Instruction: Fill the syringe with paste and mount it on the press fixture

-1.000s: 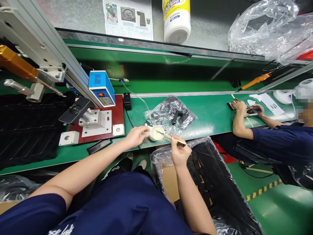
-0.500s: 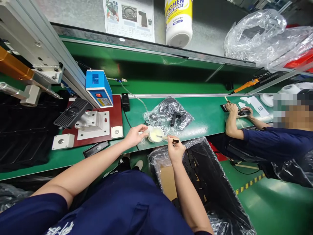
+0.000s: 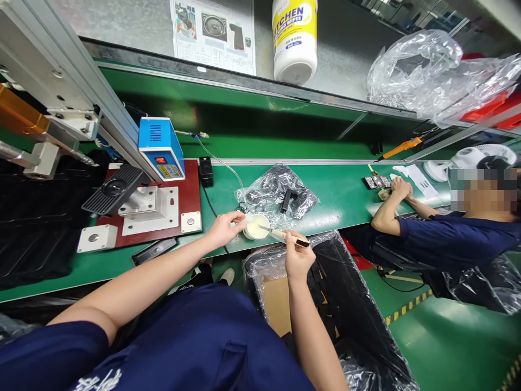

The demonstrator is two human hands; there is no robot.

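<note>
A small white cup point(image 3: 257, 227) with pale yellow contents stands at the green bench's front edge. On its left side, my left hand point(image 3: 226, 228) pinches the rim or something whitish beside it; which of these I cannot tell. My right hand point(image 3: 298, 256) is closed round the pale handle of a thin brush-like tool point(image 3: 280, 233), whose tip is over the cup. Behind the cup lies a clear plastic bag point(image 3: 280, 190) with dark parts inside and a black piece on top.
On the left are a blue box point(image 3: 161, 147) and a metal fixture holding a black grille part point(image 3: 116, 189). Below the bench edge sits a plastic-lined bin point(image 3: 358, 288). A person point(image 3: 439, 228) works at the right. A wipes canister point(image 3: 295, 46) stands on the shelf.
My right hand has moved slightly right and down, drawing the tool partly back from the cup. At the right, the other person's hands have come together. The whole view has shifted a little.
</note>
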